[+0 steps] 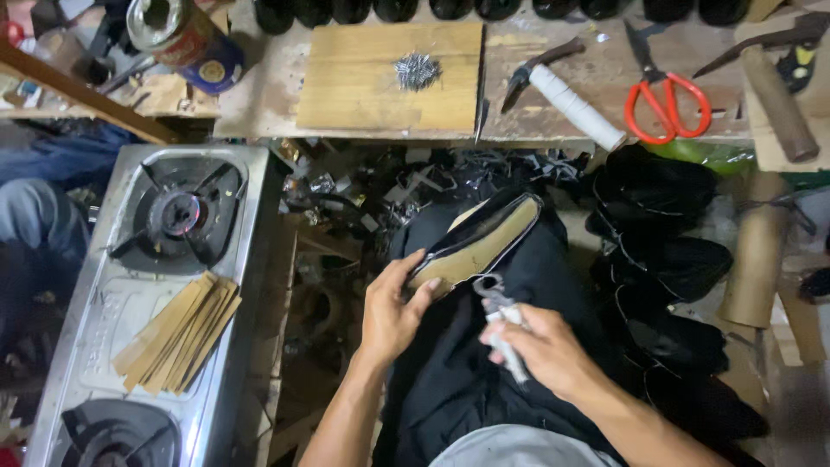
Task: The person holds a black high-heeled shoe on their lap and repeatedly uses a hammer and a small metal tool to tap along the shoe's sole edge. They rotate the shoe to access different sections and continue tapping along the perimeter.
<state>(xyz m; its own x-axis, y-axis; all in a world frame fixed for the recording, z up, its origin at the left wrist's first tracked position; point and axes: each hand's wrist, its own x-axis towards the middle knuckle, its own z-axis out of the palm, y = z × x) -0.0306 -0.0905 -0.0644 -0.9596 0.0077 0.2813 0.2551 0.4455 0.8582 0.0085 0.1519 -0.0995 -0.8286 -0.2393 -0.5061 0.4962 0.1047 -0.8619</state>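
Note:
My left hand [393,311] grips the heel end of a black shoe upper on a last [484,238], its tan insole facing up, held over my black-trousered lap. My right hand [540,350] holds metal lasting pincers [500,324] with a white-wrapped handle, the jaws close to the shoe's edge beside my left thumb. A small pile of nails [418,71] lies on a wooden board [389,78] on the bench ahead.
A gas stove [143,294] at left carries a fan of tan insole strips [177,333]. On the bench lie a hammer [566,91], red-handled scissors [666,99], a tin can [186,39]. Black shoe uppers [666,259] are stacked at right; scraps litter the floor.

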